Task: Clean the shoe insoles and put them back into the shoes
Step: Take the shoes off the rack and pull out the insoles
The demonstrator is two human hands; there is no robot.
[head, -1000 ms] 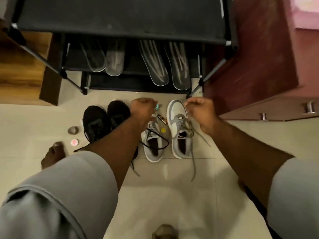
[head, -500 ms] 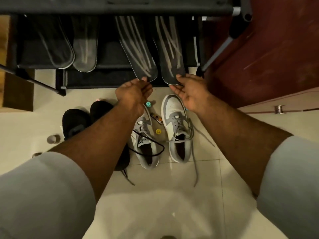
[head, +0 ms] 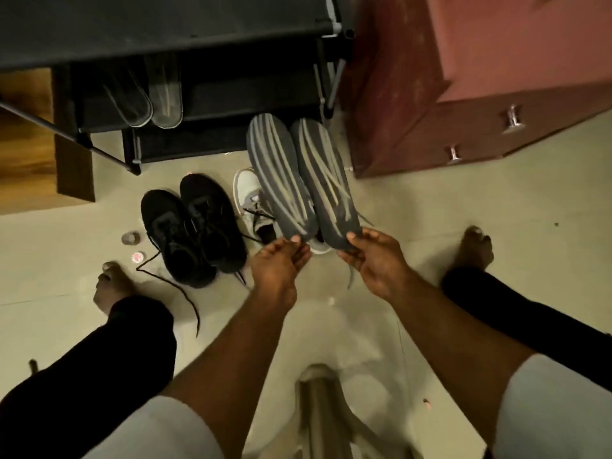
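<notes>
Two dark grey insoles with pale stripes hang in the air over the grey-and-white sneakers (head: pixel 251 200), which they mostly hide. My left hand (head: pixel 280 260) pinches the near end of the left insole (head: pixel 280 173). My right hand (head: pixel 374 260) pinches the near end of the right insole (head: pixel 326 177). A pair of black sneakers (head: pixel 195 230) stands on the floor to the left, laces loose. Two more insoles (head: pixel 149 101) lean on the lower shelf of the black shoe rack (head: pixel 165 24).
A dark red cabinet (head: pixel 463 104) with metal knobs stands at the right. My bare feet (head: pixel 109 286) rest on the tiled floor either side. Two small round lids (head: pixel 132 246) lie left of the black sneakers. A stool's edge (head: pixel 318 409) is beneath me.
My hands reached up to the striped insoles on the rack, took hold of one each, and pulled them off and down over the grey sneakers. The view has drawn back.
</notes>
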